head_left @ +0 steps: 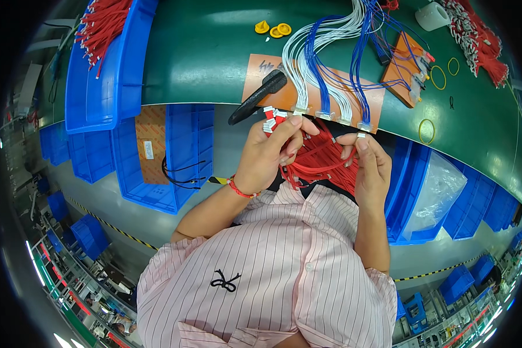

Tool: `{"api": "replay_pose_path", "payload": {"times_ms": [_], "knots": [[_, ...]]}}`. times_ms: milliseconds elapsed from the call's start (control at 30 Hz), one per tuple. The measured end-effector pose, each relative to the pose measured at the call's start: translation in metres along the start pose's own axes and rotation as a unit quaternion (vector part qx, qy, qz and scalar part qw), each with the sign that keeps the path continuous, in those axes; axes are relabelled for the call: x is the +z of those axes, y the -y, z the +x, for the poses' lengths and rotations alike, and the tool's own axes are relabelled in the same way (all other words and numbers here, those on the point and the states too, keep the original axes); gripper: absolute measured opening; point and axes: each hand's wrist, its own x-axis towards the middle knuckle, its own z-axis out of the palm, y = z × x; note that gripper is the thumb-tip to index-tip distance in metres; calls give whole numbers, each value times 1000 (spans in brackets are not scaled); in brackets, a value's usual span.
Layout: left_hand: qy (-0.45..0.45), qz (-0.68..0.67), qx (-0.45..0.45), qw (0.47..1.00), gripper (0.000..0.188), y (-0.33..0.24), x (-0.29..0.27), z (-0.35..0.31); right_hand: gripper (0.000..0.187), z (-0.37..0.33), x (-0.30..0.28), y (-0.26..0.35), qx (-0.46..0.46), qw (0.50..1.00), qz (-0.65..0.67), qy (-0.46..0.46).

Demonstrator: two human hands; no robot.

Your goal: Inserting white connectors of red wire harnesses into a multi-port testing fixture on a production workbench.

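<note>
My left hand [272, 148] is closed around a few red cables, and their white connectors [268, 120] stick up beside its thumb. Its thumb tip lies at the leftmost white socket [299, 111] on the front edge of an orange board [261, 72]. My right hand [370, 165] pinches a red cable by its small white connector [361, 136], just below the rightmost socket [364, 126]. Between my hands a red cable bows across, over a thick bundle of red cables [322, 159] at my lap. White wires [296, 64] and blue wires [315, 64] run from the sockets to the far edge.
A black-handled tool [260, 97] lies at the board's left. An orange block [401, 72] with leads, yellow rings [427, 131], a white tape roll [432, 16] and yellow caps [262, 26] rest on the green table [203, 52]. A blue bin [93, 98] holds red cables.
</note>
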Motion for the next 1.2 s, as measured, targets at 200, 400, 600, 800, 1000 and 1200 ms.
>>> {"api": "replay_pose_path", "payload": {"times_ms": [200, 400, 600, 800, 1000, 1200], "knots": [[5, 0, -11, 1000, 34, -2, -2, -1, 36, -1, 1, 1, 3, 1000, -7, -12], [-23, -25, 22, 999, 33, 2, 6, 1, 36, -2, -1, 2, 1, 1000, -15, -22], [39, -95, 12, 995, 36, 1, -1, 5, 36, 0, -2, 1, -4, 1000, -8, -29], [49, -77, -38, 995, 42, -5, -9, 1, 35, 3, -2, 0, -3, 1000, -16, -24], [61, -243, -126, 960, 43, 1, -13, -13, 35, 3, -2, 4, 52, 995, 88, -12], [42, -176, -73, 981, 42, -3, -6, -12, 39, 2, 6, 4, 80, 974, 211, -23]]}}
